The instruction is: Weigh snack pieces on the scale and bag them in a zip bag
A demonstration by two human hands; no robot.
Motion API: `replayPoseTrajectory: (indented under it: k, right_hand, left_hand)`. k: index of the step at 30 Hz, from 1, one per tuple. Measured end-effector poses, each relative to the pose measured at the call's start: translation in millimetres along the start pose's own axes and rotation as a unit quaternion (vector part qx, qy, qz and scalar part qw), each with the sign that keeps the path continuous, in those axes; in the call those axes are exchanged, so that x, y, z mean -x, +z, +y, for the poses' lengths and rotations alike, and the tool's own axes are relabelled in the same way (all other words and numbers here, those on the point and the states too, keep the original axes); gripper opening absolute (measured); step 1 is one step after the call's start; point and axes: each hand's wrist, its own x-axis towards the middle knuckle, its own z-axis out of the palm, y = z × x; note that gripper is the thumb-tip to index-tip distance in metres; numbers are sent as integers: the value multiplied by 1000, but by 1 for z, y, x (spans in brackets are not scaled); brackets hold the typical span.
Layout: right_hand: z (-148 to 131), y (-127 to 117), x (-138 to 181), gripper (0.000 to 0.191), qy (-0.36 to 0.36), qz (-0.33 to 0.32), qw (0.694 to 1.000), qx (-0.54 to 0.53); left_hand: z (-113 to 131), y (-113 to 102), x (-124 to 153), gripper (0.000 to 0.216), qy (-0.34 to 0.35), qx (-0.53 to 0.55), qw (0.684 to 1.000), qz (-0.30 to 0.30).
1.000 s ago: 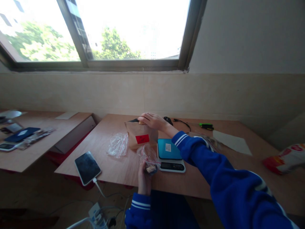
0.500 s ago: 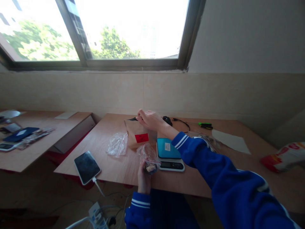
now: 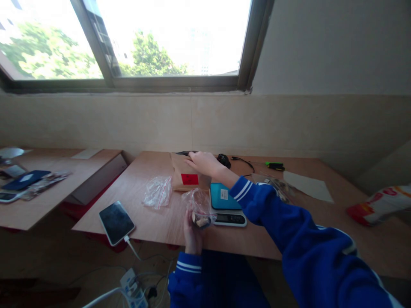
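My left hand (image 3: 192,233) is closed around a small clear zip bag (image 3: 198,201) near the table's front edge. Brown and tan pieces (image 3: 202,220) lie in the bottom of that bag; their kind is too unclear to tell. Farther back, a brown paper bag (image 3: 181,164) with a red label (image 3: 189,179) leans back or lies on the table. My right hand (image 3: 205,163) is at its top edge, fingers over the edge and thumb on the front. Under my right forearm sits a kitchen scale (image 3: 220,196) with a blue top, partly hidden by the sleeve.
Left of the paper bag lies another clear zip bag (image 3: 157,191). A phone (image 3: 117,222) on a white cable rests at the left edge. Behind the right arm are a black cable (image 3: 244,161), a green-handled tool (image 3: 274,165), white paper (image 3: 308,186) and a red-and-white package (image 3: 375,205).
The paper bag has tipped from upright towards the wall and moved back, with my right hand still at its top. My left hand keeps the zip bag nearly in place.
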Motion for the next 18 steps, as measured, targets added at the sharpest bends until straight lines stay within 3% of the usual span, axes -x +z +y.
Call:
replayPoseTrajectory:
  k: [4, 7, 9, 14, 18]
  right_hand:
    - [1, -1, 21, 26, -97, 157, 974, -128]
    - [-3, -1, 55, 19, -72, 237, 936, -252]
    - [-4, 5, 80, 15, -21, 212, 920, -328]
    - [1, 34, 124, 12, 86, 48, 852, -513]
    - [-5, 49, 134, 3, 117, 75, 820, -555]
  left_hand:
    - [4, 5, -5, 43, 14, -31, 999, -21]
    - [9, 11, -10, 50, 44, -66, 996, -36]
    - [14, 16, -14, 53, 64, -97, 992, -44]
    - [25, 27, -20, 47, 158, -171, 969, -81]
    - [30, 36, -18, 24, 245, -233, 936, -99]
